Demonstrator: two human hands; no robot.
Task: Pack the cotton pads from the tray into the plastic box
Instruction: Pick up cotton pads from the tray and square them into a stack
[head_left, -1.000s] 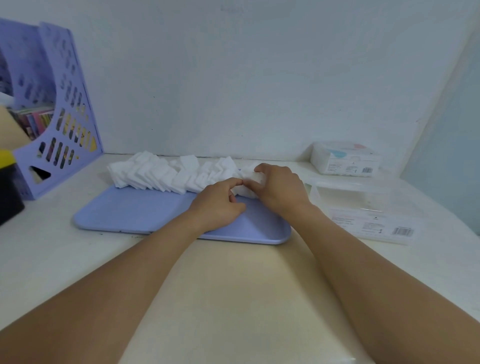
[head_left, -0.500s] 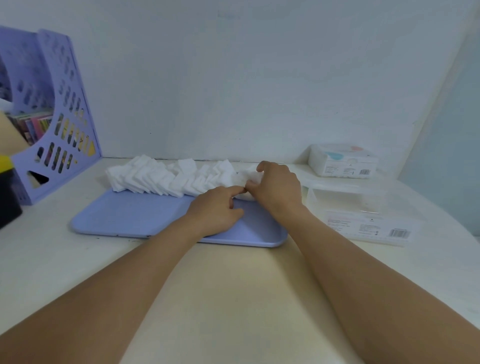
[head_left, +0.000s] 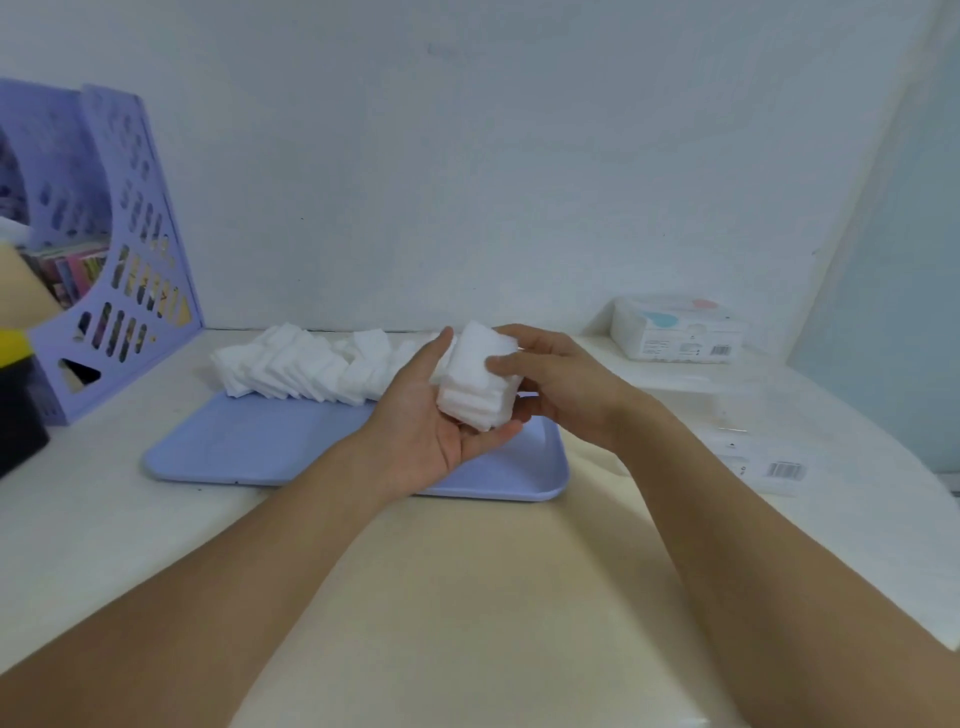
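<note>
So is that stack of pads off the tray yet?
Yes: the stack is lifted above the tray, held between both hands.

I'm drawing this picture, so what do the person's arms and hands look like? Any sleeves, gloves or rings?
Both arms are bare all the way to the bottom of the picture: no sleeves show. The left hand and right hand wear no gloves, and no rings, watch or bracelets can be seen.

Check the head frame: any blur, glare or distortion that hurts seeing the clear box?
Head view: soft and slightly blurred overall; wide-angle bending at the edges; light is flat, no hard shadows. The plastic box nearly washes out against the pale table. The stack of cotton pads in both hands is overexposed, its layers barely separable.
</note>
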